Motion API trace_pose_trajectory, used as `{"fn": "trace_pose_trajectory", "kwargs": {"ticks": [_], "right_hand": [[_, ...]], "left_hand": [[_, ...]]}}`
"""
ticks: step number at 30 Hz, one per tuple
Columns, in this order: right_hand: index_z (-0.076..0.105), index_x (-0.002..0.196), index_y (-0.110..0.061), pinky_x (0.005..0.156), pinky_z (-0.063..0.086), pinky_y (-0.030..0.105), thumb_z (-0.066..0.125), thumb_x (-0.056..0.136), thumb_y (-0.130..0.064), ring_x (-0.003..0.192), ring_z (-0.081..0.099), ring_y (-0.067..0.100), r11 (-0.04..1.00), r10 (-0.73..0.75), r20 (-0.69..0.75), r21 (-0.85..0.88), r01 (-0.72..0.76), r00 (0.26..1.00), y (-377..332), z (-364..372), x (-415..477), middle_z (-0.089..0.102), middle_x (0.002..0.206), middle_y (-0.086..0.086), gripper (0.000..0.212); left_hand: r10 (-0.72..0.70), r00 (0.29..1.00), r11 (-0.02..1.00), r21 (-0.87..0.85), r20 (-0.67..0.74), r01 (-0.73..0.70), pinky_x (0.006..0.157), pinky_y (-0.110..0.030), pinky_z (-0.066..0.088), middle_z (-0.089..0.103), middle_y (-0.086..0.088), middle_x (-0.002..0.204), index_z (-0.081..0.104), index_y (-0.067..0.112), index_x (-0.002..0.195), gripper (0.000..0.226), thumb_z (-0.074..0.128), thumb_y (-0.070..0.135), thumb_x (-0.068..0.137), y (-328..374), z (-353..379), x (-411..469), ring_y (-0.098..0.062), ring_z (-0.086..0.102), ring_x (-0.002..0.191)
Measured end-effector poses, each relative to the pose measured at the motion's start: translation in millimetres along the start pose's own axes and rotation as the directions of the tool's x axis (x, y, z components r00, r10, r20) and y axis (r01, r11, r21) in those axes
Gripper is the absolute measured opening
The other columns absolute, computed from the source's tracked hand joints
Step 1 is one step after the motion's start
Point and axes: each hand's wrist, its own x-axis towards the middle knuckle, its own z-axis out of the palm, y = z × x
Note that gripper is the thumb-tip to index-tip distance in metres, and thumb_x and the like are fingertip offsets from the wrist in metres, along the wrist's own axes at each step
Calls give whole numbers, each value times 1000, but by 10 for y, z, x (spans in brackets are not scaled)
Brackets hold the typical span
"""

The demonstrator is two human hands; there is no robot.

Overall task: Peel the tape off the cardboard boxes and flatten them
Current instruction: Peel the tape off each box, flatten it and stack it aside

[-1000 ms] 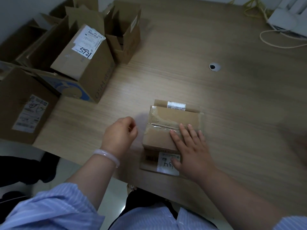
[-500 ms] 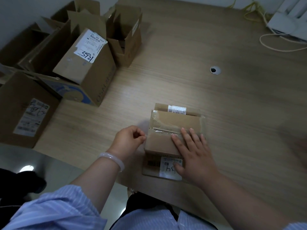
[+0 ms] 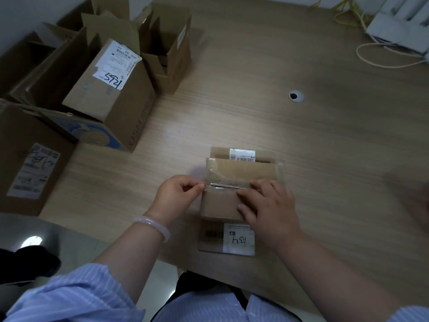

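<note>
**One strip of tape caught on the small box**

We see the left hand (image 3: 178, 194), a second ago curled just beside the small cardboard box (image 3: 241, 171), now pinching the clear tape (image 3: 224, 185) at the seam's left end, so peeling looks begun. The right hand (image 3: 270, 211) presses flat on the box top, fingers spread. The box sits by the desk's (image 3: 255, 108) near edge. Room lies beyond and rightward, with open boxes (image 3: 111, 98) well apart at left.
</note>
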Motion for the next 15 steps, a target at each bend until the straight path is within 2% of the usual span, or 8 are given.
{"fn": "trace_pose_trajectory", "kwargs": {"ticks": [3,5,8,9,11,13,15], "right_hand": [[57,122,-42,93,31,40,41,78,-60,120,43,22,1000,10,24,7,-10,1000,29,42,25,52,126,-3,50],[53,128,-43,97,25,39,40,79,-61,125,37,22,1000,3,31,3,-3,1000,49,70,9,48,135,-2,53],[53,128,-44,99,25,41,40,81,-62,128,36,23,1000,0,39,1,0,999,60,85,13,42,144,-2,52],[53,128,-44,101,24,41,39,82,-62,129,35,23,1000,-4,41,-5,4,999,64,91,11,40,146,-1,52],[52,129,-44,103,21,41,38,83,-62,131,33,23,1000,-8,43,-13,9,999,73,103,0,38,148,0,51],[51,129,-44,104,18,40,38,84,-62,133,32,22,1000,-7,43,-11,8,999,78,108,-12,38,149,-1,50],[52,129,-45,104,17,39,39,84,-61,133,31,22,1000,-8,37,-8,9,999,80,109,-22,39,149,-1,50]], "left_hand": [[-4,1000,999,40,24,3,70,-22,49,67,16,70,67,36,69,27,76,12,78,7,-8,15,3,60,66],[-13,1000,998,62,5,12,68,-19,48,64,12,75,62,35,76,29,79,12,74,21,36,22,-2,58,64],[-27,999,990,136,18,24,75,-19,51,63,9,85,65,30,93,29,80,15,73,35,82,36,-4,61,72],[-29,999,987,161,16,26,77,-19,50,65,10,83,69,26,92,24,80,17,74,43,78,42,-4,62,74],[16,1000,958,287,-1,-15,73,-19,48,66,10,75,70,22,79,11,79,21,75,71,53,48,-6,63,73],[102,994,897,429,38,-109,67,-22,44,65,8,74,65,23,73,12,75,24,78,78,29,46,-10,59,72],[155,982,858,479,104,-186,65,-23,39,62,6,76,59,25,72,16,71,23,82,51,19,59,-12,57,73]]}}
